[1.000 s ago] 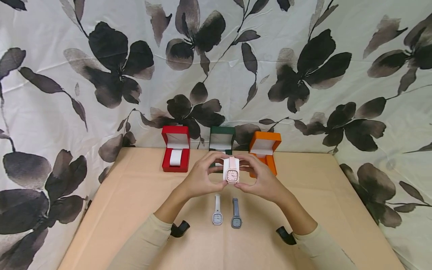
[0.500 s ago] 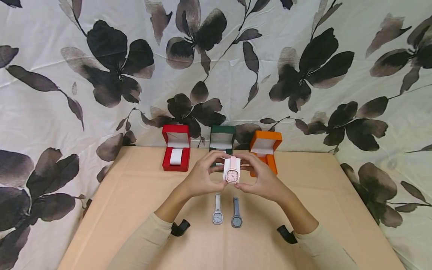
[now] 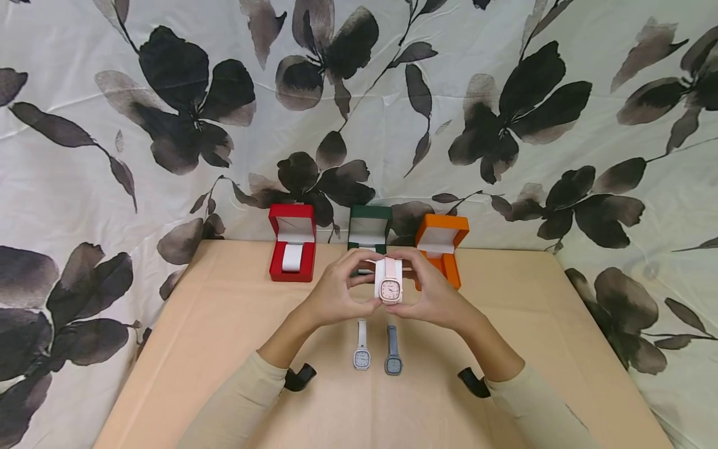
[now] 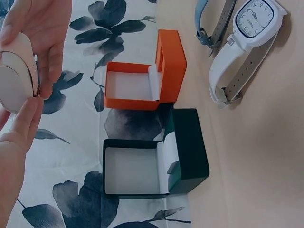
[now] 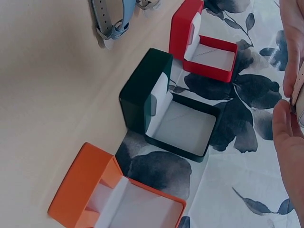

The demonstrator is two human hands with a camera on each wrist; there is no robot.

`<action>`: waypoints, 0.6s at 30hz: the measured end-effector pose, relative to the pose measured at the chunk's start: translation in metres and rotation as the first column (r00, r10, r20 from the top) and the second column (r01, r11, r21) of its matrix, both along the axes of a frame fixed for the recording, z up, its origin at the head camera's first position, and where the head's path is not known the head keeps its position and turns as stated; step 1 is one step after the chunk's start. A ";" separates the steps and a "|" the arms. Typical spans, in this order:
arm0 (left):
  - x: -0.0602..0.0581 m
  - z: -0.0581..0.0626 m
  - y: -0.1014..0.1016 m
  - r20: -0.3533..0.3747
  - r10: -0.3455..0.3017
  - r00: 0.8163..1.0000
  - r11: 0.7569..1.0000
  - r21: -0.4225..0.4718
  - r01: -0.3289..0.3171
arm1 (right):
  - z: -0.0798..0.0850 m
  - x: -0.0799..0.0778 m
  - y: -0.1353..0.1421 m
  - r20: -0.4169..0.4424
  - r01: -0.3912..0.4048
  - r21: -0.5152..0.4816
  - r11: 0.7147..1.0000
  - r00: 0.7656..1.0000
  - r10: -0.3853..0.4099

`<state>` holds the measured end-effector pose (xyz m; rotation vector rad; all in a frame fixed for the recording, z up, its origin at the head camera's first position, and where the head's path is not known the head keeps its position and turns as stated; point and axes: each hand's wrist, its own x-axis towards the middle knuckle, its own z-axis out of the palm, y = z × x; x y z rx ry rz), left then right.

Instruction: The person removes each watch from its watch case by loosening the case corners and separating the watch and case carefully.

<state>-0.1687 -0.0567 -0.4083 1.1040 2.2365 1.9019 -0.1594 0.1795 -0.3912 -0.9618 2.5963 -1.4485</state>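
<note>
A pink watch (image 3: 389, 289) is wrapped round a white cushion (image 3: 379, 274), its dial facing the head camera. My left hand (image 3: 341, 292) grips the cushion's left side, thumb low and fingers above. From the other side my right hand (image 3: 434, 293) holds it the same way. In the left wrist view the cushion (image 4: 16, 90) shows at the left edge between both hands. Below the hands on the table lie a white watch (image 3: 361, 358) and a blue-grey watch (image 3: 393, 363), side by side with straps pointing away.
At the table's back edge stand three boxes with raised lids: red (image 3: 292, 215) with a white cushion (image 3: 292, 257) inside, green (image 3: 370, 215) partly behind my hands, and orange (image 3: 449, 224). A floral cloth (image 3: 392, 125) hangs behind the beige table (image 3: 224, 312).
Both hands, with the pink watch on its cushion between them, have shifted very slightly right. The head view has tilted a little. The boxes and the two other watches stay where they were.
</note>
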 end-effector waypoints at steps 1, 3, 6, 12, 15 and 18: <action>0.000 0.000 0.000 -0.001 0.003 1.000 1.000 0.000 -0.003 | 0.000 0.000 0.000 -0.007 0.002 0.001 1.000 1.000 -0.002; 0.002 0.001 -0.001 0.000 0.008 1.000 1.000 -0.001 -0.008 | 0.000 0.000 -0.001 -0.014 0.003 -0.001 1.000 1.000 -0.003; 0.003 0.000 0.000 0.002 0.011 1.000 1.000 -0.002 -0.011 | -0.001 0.001 -0.001 -0.021 -0.004 -0.005 1.000 1.000 0.003; 0.005 0.000 0.000 0.001 0.004 1.000 1.000 -0.008 -0.004 | -0.003 0.003 0.000 -0.031 0.005 0.004 1.000 0.999 -0.005; 0.006 0.000 0.001 -0.001 0.005 1.000 1.000 -0.015 -0.005 | -0.003 0.005 0.001 -0.034 0.010 0.015 1.000 0.999 -0.009; 0.007 0.000 0.001 -0.005 0.005 1.000 1.000 -0.019 -0.005 | -0.004 0.005 0.002 -0.034 0.011 0.020 1.000 0.999 -0.010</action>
